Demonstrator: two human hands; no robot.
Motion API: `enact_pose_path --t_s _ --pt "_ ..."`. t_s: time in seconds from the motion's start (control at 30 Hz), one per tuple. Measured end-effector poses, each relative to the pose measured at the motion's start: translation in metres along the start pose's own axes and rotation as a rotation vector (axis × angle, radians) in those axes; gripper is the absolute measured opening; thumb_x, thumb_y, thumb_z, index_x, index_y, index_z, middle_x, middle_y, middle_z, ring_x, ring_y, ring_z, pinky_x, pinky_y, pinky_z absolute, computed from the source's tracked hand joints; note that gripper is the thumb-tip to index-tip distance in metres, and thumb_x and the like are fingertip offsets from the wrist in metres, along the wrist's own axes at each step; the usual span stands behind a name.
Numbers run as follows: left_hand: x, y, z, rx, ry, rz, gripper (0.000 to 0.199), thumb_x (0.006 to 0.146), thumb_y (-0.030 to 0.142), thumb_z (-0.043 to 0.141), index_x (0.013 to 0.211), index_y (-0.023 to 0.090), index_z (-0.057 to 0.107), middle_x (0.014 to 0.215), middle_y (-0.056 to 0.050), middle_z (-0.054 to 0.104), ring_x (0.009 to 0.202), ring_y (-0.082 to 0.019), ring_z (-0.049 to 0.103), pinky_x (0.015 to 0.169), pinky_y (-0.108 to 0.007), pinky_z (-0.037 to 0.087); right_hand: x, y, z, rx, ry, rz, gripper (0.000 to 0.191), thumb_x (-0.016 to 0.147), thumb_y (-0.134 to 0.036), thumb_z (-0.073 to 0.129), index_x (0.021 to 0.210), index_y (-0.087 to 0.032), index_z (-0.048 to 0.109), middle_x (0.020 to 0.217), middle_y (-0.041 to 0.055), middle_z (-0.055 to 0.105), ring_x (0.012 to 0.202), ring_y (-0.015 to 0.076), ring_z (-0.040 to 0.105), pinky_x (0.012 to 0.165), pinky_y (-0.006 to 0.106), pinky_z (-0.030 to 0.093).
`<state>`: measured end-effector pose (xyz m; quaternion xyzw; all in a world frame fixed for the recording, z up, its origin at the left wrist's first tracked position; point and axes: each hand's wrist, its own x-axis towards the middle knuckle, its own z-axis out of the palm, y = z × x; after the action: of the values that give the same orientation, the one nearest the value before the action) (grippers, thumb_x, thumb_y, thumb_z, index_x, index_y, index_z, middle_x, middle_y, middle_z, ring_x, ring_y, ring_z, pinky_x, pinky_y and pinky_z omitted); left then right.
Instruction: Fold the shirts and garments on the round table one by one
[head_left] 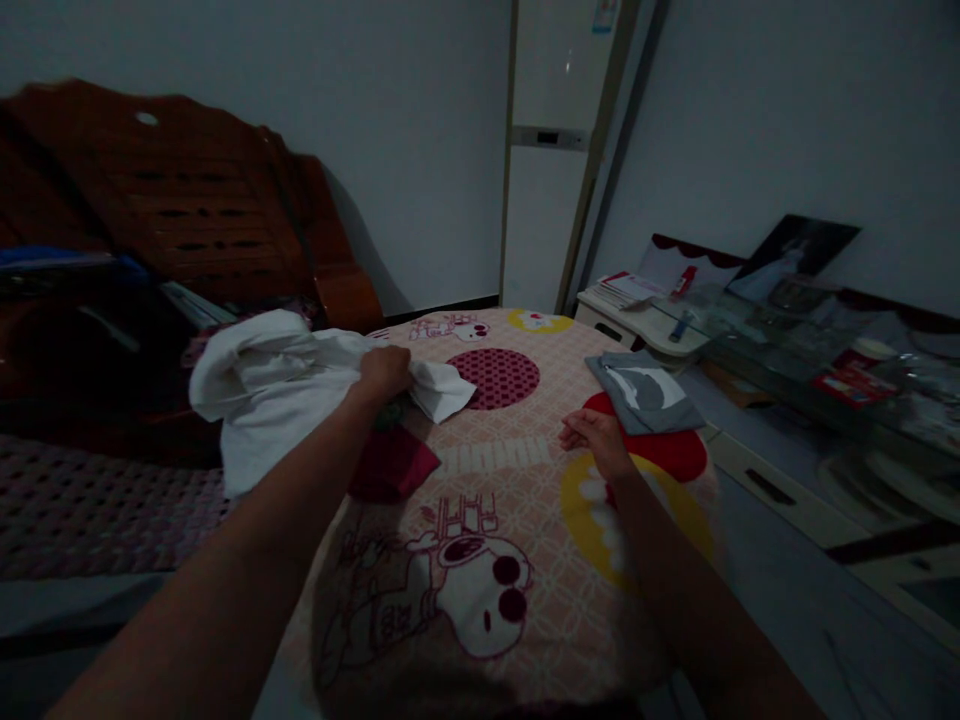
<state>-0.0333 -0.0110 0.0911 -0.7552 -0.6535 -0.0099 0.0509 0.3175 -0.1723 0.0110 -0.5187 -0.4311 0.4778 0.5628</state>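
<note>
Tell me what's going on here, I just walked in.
A person is handling clothes at a round table. Their left hand grips a white cloth that reaches past the table's left side, with a dark red cloth just below that hand. The right hand holds nothing visible, its fingers loosely curled, near a folded gray shirt on the right.

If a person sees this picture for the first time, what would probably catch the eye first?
Probably the white garment, bright against the dim room, gripped by the left hand and spreading past the table's left side. Next comes the pink cartoon-print tablecloth in the center, with its large white dog figure near the front. At the table's right edge lies a folded gray garment, just beyond the right hand.
</note>
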Motion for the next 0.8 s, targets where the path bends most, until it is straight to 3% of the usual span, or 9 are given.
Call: enact_pose_path --t_s 0.17,0.23,0.33,0.4,0.5,0.53,0.7,0.8 --pt "0.030 -0.014 -0.024 -0.318 0.243 -0.420 0.048 0.087 0.034 0.057 0.127 0.007 0.061 0.123 -0.026 0.066 0.116 -0.041 0.063 0.092 -0.048 0.052 -0.002 0.003 0.005 -0.009 -0.007 0.014 0.035 0.064 -0.047 0.078 0.077 -0.016 0.069 0.063 0.0031 0.070 0.050 0.0145 0.064 0.053 0.026 0.052" --pt "0.032 -0.016 -0.025 -0.403 0.312 -0.482 0.056 0.086 0.027 0.061 0.136 0.005 0.052 0.132 -0.028 0.059 0.118 -0.041 0.062 0.094 -0.049 0.052 0.000 0.005 0.005 -0.031 -0.015 0.007 0.034 0.065 -0.048 0.076 0.078 -0.017 0.068 0.064 0.0033 0.070 0.051 0.0151 0.064 0.054 0.027 0.052" --pt "0.029 -0.013 -0.012 -0.373 0.384 -0.382 0.063 0.084 0.020 0.062 0.143 0.009 0.047 0.148 -0.030 0.045 0.122 -0.042 0.060 0.098 -0.053 0.051 0.005 0.004 -0.001 -0.140 0.089 -0.036 0.032 0.071 -0.048 0.069 0.079 -0.017 0.067 0.066 0.0045 0.070 0.054 0.0172 0.064 0.057 0.030 0.054" --pt "0.027 -0.010 -0.001 -0.272 0.288 -0.276 0.050 0.086 0.018 0.059 0.135 0.009 0.057 0.144 -0.029 0.051 0.123 -0.042 0.060 0.099 -0.054 0.050 0.008 0.001 -0.011 -0.343 0.257 -0.114 0.027 0.077 -0.044 0.062 0.079 -0.018 0.067 0.071 0.0066 0.071 0.063 0.0202 0.066 0.066 0.034 0.055" --pt "0.027 -0.008 0.010 -0.143 0.051 -0.209 0.033 0.087 0.017 0.056 0.114 0.002 0.068 0.124 -0.029 0.065 0.119 -0.042 0.060 0.098 -0.052 0.049 0.010 -0.003 -0.035 -0.802 0.498 -0.248 0.020 0.083 -0.028 0.055 0.087 -0.016 0.070 0.089 0.0134 0.073 0.088 0.0264 0.068 0.086 0.041 0.053" --pt "0.027 -0.007 0.011 -0.117 0.046 -0.184 0.031 0.087 0.017 0.056 0.110 0.001 0.069 0.122 -0.029 0.065 0.120 -0.042 0.059 0.099 -0.052 0.048 0.010 -0.004 -0.043 -0.947 0.546 -0.272 0.020 0.083 -0.023 0.055 0.092 -0.015 0.071 0.096 0.0158 0.073 0.096 0.0282 0.067 0.092 0.042 0.051" --pt "0.014 0.018 0.016 -0.266 0.382 0.081 0.030 0.087 0.018 0.056 0.112 0.007 0.069 0.140 -0.019 0.058 0.138 -0.035 0.043 0.116 -0.052 0.032 0.007 0.004 -0.069 -1.366 0.638 -0.215 0.024 0.081 -0.013 0.059 0.102 -0.010 0.070 0.106 0.0211 0.068 0.109 0.0317 0.060 0.099 0.046 0.045" --pt "-0.007 0.049 0.034 -0.473 0.399 0.204 0.030 0.089 0.021 0.054 0.113 0.014 0.071 0.139 -0.015 0.061 0.132 -0.029 0.052 0.113 -0.044 0.040 0.010 0.008 -0.072 -1.406 0.655 -0.171 0.024 0.090 -0.014 0.049 0.101 -0.008 0.069 0.107 0.0224 0.068 0.109 0.0313 0.060 0.098 0.047 0.044"
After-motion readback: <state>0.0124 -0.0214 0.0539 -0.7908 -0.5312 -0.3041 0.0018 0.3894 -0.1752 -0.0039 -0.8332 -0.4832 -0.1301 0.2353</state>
